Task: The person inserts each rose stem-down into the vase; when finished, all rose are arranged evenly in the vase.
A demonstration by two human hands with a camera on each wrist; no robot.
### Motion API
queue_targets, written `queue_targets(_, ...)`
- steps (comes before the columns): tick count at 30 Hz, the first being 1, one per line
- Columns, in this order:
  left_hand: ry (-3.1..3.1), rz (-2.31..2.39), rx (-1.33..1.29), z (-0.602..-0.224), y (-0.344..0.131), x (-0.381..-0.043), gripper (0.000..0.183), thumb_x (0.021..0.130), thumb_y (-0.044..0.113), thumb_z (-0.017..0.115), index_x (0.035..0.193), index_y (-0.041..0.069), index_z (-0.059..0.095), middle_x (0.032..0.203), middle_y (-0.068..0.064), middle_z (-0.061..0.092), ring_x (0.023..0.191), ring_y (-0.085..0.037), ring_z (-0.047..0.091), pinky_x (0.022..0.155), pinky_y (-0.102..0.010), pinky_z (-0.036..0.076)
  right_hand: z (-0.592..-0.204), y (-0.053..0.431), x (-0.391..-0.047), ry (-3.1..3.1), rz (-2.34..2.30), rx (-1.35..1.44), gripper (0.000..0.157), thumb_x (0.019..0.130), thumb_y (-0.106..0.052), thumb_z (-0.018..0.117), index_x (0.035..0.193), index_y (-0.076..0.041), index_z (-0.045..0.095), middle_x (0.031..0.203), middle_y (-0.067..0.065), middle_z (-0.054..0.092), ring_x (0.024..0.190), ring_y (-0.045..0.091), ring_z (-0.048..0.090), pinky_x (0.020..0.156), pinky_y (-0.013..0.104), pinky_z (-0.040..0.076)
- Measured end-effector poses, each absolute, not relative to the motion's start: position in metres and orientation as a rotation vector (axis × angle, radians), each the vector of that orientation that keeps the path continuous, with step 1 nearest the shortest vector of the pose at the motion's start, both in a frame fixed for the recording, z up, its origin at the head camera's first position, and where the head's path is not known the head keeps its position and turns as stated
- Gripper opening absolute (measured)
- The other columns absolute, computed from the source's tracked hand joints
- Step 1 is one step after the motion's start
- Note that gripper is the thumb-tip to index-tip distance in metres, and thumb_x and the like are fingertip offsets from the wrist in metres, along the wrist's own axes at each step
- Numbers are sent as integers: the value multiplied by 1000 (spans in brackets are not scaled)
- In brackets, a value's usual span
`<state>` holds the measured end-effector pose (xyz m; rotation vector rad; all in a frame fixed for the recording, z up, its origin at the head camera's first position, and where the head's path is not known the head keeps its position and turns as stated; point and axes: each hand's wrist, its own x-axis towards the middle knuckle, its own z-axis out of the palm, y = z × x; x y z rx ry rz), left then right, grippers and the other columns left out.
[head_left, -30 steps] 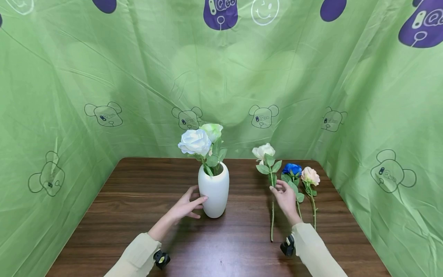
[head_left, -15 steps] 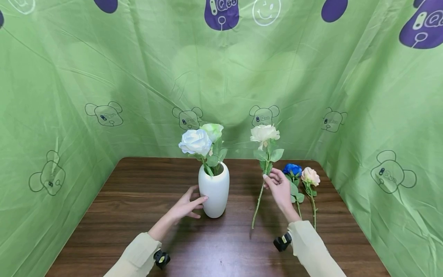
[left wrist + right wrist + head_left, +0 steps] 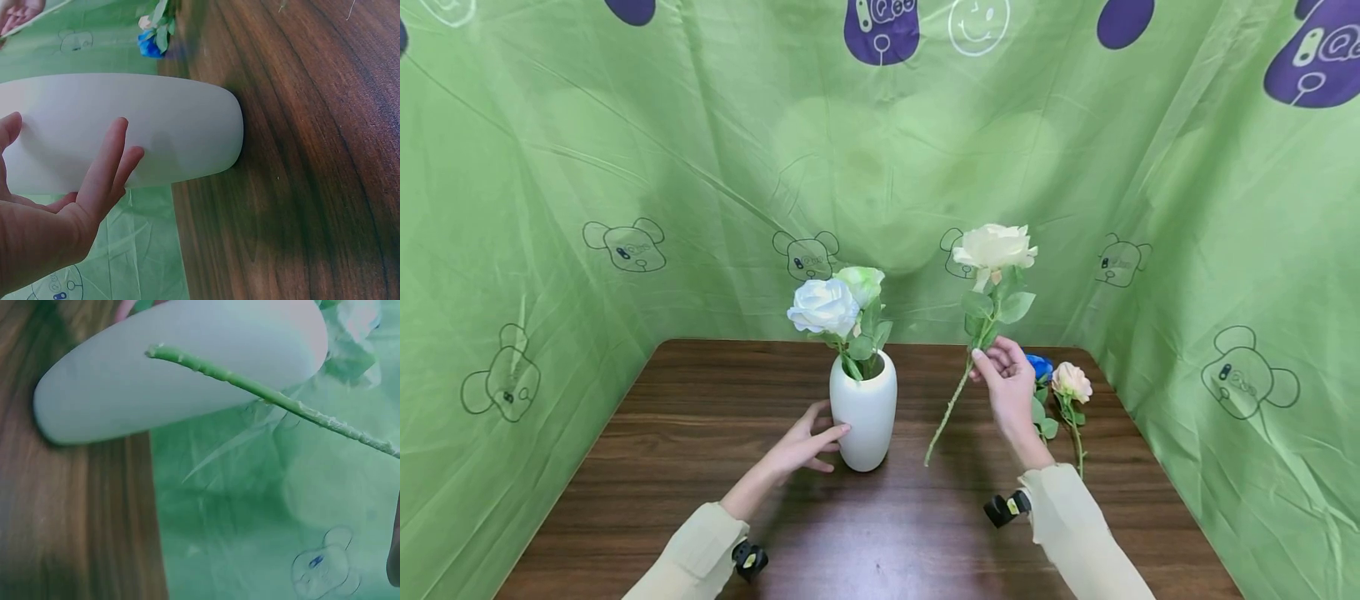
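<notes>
My right hand (image 3: 1011,387) pinches the stem of a cream-white rose (image 3: 996,248), its bloom raised above the table. The bare lower stem (image 3: 269,394) slants down to the left, its cut end apart from the vase in the head view. A white vase (image 3: 863,421) stands upright, holding a pale blue rose (image 3: 823,307) and a greenish-white rose (image 3: 859,285). Against the vase's left side rests my left hand (image 3: 808,442), its thumb touching the front and fingers spread, fairly straight. The wrist view of the left hand (image 3: 81,206) shows fingers across the vase.
Right of my right hand lie a blue rose (image 3: 1040,367), partly hidden, and a pale pink rose (image 3: 1072,382) on the dark wooden table (image 3: 715,392). Green printed cloth (image 3: 722,167) encloses the table at the back and both sides.
My right hand has lifted the cream-white rose off the table, its stem end swinging left and its bloom rising. The left hand and the vase have stayed in place.
</notes>
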<state>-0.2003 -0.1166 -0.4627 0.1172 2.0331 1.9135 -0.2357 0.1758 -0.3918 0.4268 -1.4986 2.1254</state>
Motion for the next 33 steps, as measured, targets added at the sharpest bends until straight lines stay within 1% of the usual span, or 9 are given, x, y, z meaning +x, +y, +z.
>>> queue_targets(3, 2028, 1916, 117, -463, -117, -200, 72, 83, 33, 62, 136, 8, 20, 129, -29, 30, 100, -42, 50, 60, -42, 53, -375, 167, -232, -1400, 2201, 345, 17, 80, 8, 59, 94, 2, 52, 72, 7, 58, 51, 15, 55, 49, 24, 50)
queue_targets(5, 2025, 1917, 116, -463, -117, -200, 72, 83, 33, 62, 136, 8, 20, 129, -29, 30, 100, -43, 49, 60, -42, 53, -371, 163, -235, -1315, 2257, 307, 18, 80, 9, 58, 93, -2, 50, 71, 5, 57, 50, 15, 54, 50, 22, 49)
queue_targets(6, 2025, 1918, 116, -463, -117, -200, 72, 83, 33, 62, 136, 8, 20, 129, -29, 30, 100, -43, 49, 60, -42, 53, -366, 161, -235, -1280, 2275, 284, 18, 81, 9, 57, 92, -2, 49, 70, 6, 55, 49, 15, 53, 50, 23, 49)
queue_targets(13, 2024, 1923, 115, -462, -116, -200, 72, 83, 32, 62, 136, 8, 20, 129, -29, 30, 100, -44, 49, 60, -42, 53, -343, 151, -246, -1051, 2342, 180, 22, 78, 2, 65, 90, 0, 47, 72, 9, 53, 52, 15, 53, 50, 21, 48)
queue_targets(17, 2025, 1922, 116, -462, -116, -200, 72, 83, 32, 62, 136, 8, 19, 129, -29, 30, 100, -43, 49, 60, -43, 52, -330, 146, -253, -974, 2309, 143, 23, 78, 2, 65, 90, -3, 47, 73, 9, 53, 51, 16, 53, 49, 21, 48)
queue_targets(22, 2026, 1923, 117, -461, -116, -199, 72, 83, 32, 62, 136, 8, 19, 129, -29, 30, 100, -44, 49, 63, -46, 51, -323, 138, -262, -996, 2242, 175, 23, 79, 1, 64, 93, -4, 46, 75, 10, 54, 52, 16, 54, 50, 22, 48)
queue_targets(28, 2032, 1917, 110, -460, -116, -198, 72, 83, 32, 62, 136, 8, 19, 129, -29, 30, 99, -42, 50, 60, -42, 53, -327, 122, -266, -1153, 2149, 283, 21, 81, 0, 62, 95, -5, 48, 76, 8, 57, 53, 15, 56, 50, 22, 47)
queue_targets(33, 2038, 1910, 107, -459, -116, -198, 73, 83, 32, 61, 136, 8, 18, 129, -29, 30, 99, -41, 50, 60, -42, 53, -334, 106, -261, -1318, 2098, 408, 20, 81, 4, 60, 96, -5, 50, 76, 7, 58, 54, 14, 55, 49, 21, 47)
